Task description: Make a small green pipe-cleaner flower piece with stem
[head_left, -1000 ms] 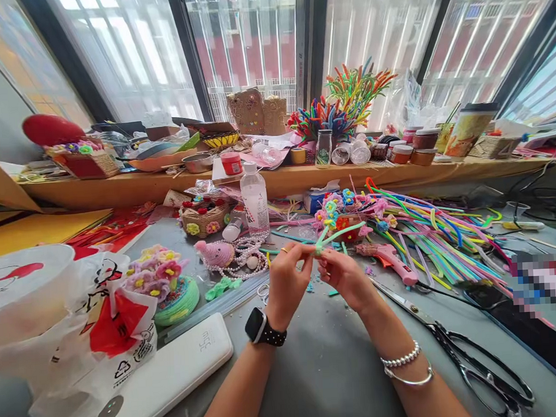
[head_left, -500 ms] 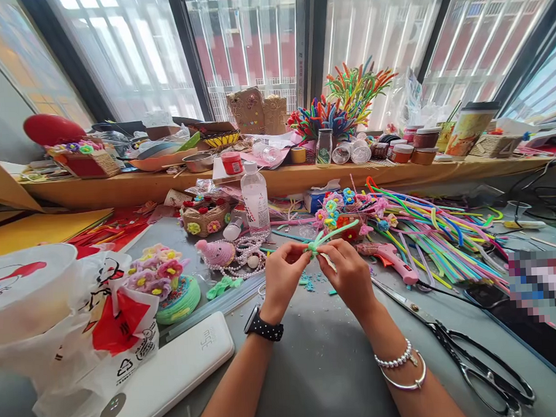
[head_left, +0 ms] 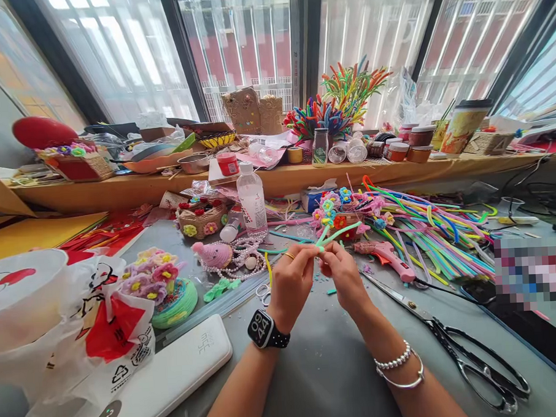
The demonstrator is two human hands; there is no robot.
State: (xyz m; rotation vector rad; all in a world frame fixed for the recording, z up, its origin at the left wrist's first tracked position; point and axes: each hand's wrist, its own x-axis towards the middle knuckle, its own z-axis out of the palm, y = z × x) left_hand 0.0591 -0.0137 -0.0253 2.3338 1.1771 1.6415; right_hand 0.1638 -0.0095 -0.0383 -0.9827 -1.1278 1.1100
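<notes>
Light green pipe cleaners [head_left: 342,231] are pinched at a small bunched knot between the fingertips of both hands, above the middle of the grey table. My left hand [head_left: 292,283], with a ring and a watch, is closed on the knot from the left. From the right, my right hand [head_left: 345,278] grips the same piece with thumb and fingers. Two green ends stick up and out to the right; the rest is hidden by the fingers. Behind the hands lie a bunch of pipe-cleaner flowers [head_left: 328,207] and a pink glue gun [head_left: 385,258].
Large black-handled scissors [head_left: 442,333] lie open-bladed at right, beside a dark phone or tablet [head_left: 536,329]. Loose coloured pipe cleaners [head_left: 450,244] spread behind. At left are a white power bank [head_left: 174,373], a plastic bag [head_left: 112,326] and a green-based flower piece [head_left: 178,302]. A bottle [head_left: 251,200] stands behind.
My left hand has turned, so its back and the watch face now show. The fingers have shifted on the green pipe cleaners, and the view has moved slightly.
</notes>
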